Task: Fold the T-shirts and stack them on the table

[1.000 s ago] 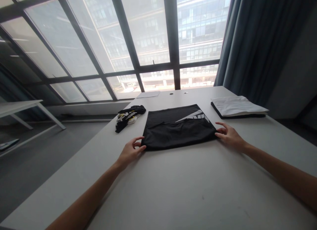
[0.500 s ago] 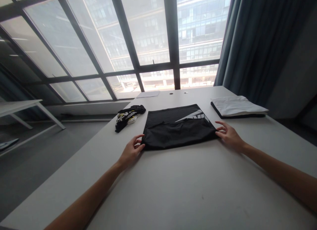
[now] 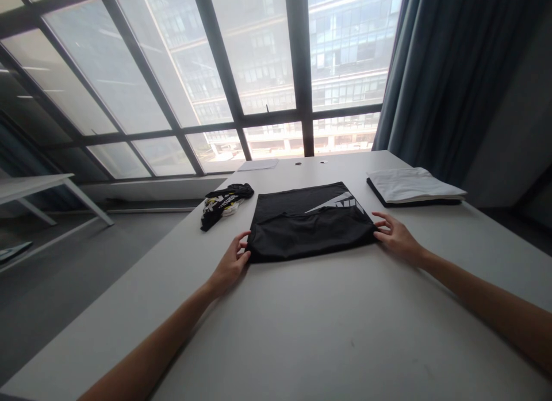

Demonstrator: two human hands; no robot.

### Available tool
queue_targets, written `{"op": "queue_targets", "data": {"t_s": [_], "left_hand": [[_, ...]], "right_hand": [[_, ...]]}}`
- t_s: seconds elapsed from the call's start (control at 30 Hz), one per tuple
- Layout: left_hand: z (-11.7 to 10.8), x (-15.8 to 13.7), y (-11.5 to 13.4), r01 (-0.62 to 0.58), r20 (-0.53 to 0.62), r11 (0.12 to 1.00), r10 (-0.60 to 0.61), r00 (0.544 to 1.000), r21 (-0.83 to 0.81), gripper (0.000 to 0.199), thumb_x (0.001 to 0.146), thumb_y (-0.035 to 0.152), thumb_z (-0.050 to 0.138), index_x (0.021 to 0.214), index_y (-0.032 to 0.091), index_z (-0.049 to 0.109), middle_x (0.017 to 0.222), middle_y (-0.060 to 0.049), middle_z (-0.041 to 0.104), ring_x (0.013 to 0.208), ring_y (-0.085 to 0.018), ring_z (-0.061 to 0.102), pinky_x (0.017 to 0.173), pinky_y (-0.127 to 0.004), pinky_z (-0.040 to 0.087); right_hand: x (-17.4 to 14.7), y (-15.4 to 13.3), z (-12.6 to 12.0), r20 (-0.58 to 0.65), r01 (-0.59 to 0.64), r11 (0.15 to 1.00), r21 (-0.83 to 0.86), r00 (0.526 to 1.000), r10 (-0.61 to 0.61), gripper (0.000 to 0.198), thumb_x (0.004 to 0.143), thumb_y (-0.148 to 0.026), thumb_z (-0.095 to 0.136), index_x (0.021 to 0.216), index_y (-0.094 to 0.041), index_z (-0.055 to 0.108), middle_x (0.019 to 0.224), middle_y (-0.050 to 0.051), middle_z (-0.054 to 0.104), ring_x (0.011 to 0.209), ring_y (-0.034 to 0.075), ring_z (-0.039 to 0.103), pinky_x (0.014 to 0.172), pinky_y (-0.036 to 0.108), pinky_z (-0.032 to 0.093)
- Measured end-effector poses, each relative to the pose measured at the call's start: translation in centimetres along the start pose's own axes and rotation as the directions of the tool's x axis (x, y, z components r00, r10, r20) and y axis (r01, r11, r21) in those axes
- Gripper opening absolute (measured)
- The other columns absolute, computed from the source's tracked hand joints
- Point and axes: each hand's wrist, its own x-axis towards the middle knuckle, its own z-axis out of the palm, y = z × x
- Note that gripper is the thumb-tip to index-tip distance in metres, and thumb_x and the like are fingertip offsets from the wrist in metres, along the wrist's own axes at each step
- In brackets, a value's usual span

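Black garment lies flat on the white worktop, directly between our 2 hands. Long axis runs left to right, slightly skewed: right end sits a little farther from us. Neither hand is closer to it; both touch its near corners, left hand on the left, right hand on the right.

Hands well apart, the garment's full width between them. Fingers and thumbs curved at the side edges; we cannot tell whether they pinch the cloth or only rest against it. Near layer overlaps the far part, leaving a pale print showing at far right.

Around: crumpled bundle, dark with white and yellow, beyond the left hand, near the garment but not touching. Folded stack, white above black, beyond the right hand, also apart. Paper sheet at the far edge. We judge these 2 piles limit sideways room on the far side; our near side offers more.
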Motion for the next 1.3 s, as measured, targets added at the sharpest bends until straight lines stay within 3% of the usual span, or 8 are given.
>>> {"op": "queue_targets", "data": {"t_s": [0.23,0.37,0.63,0.8,1.07,1.3], "left_hand": [[0.1,-0.3,1.0,0.072,-0.009,0.997,-0.072,0.997,-0.037,0.085,0.078,0.048,0.075,0.15,0.021,0.039,0.103,-0.004,0.062,0.088,-0.02,0.069,0.077,-0.031,0.054],[0.1,-0.2,0.9,0.084,-0.041,0.996,-0.085,0.996,-0.018,0.087,0.076,0.055,0.076,0.147,0.016,0.045,0.092,-0.004,0.067,0.09,-0.025,0.07,0.078,-0.034,0.055],[0.2,-0.4,0.8,0.076,-0.05,0.996,-0.074,0.996,0.049,0.081,0.081,0.061,0.071,0.145,0.015,0.051,0.076,0.001,0.064,0.063,-0.016,0.057,0.056,-0.024,0.039],[0.3,-0.6,0.8,0.082,-0.092,0.991,-0.072,0.993,0.108,0.07,0.082,0.061,0.068,0.133,0.013,0.061,0.062,0.005,0.056,0.057,-0.015,0.053,0.055,-0.023,0.037],[0.5,-0.6,0.6,0.104,-0.191,0.964,-0.057,0.98,0.246,0.055,0.079,0.057,0.068,0.115,0.015,0.071,0.073,-0.003,0.068,0.078,-0.024,0.067,0.07,-0.029,0.048],[0.2,-0.6,0.4,0.083,-0.147,0.975,-0.052,0.988,0.208,0.063,0.079,0.062,0.07,0.121,0.015,0.068,0.082,-0.006,0.073,0.085,-0.027,0.07,0.071,-0.031,0.051]], "right_hand": [[0.1,0.4,0.1,0.009,0.008,0.999,0.042,1.0,-0.009,0.072,0.072,-0.028,0.073,0.141,-0.019,0.054,0.107,0.009,0.066,0.104,0.027,0.071,0.091,0.037,0.058],[-0.1,-0.1,0.2,0.025,-0.033,0.998,0.045,0.999,0.032,0.074,0.076,-0.028,0.072,0.146,-0.019,0.049,0.098,0.008,0.073,0.091,0.024,0.072,0.08,0.034,0.058],[-0.7,-1.3,0.6,0.013,-0.036,0.995,-0.09,0.999,0.037,0.063,0.084,-0.036,0.069,0.142,-0.015,0.055,0.082,0.005,0.077,0.078,0.023,0.071,0.068,0.028,0.053],[-0.6,-1.1,0.7,-0.034,-0.015,0.986,-0.167,0.999,0.009,0.057,0.086,-0.045,0.065,0.133,-0.013,0.061,0.063,0.0,0.069,0.054,0.018,0.058,0.054,0.027,0.045],[-0.5,-0.5,1.0,-0.115,-0.012,0.986,-0.167,0.993,-0.007,0.05,0.078,-0.035,0.069,0.124,-0.015,0.066,0.074,0.005,0.074,0.067,0.022,0.066,0.065,0.03,0.051],[-0.6,-0.6,0.8,-0.038,0.051,0.988,-0.145,0.998,-0.057,0.055,0.081,-0.047,0.065,0.124,-0.013,0.065,0.059,-0.002,0.063,0.051,0.014,0.048,0.053,0.026,0.037]]}}
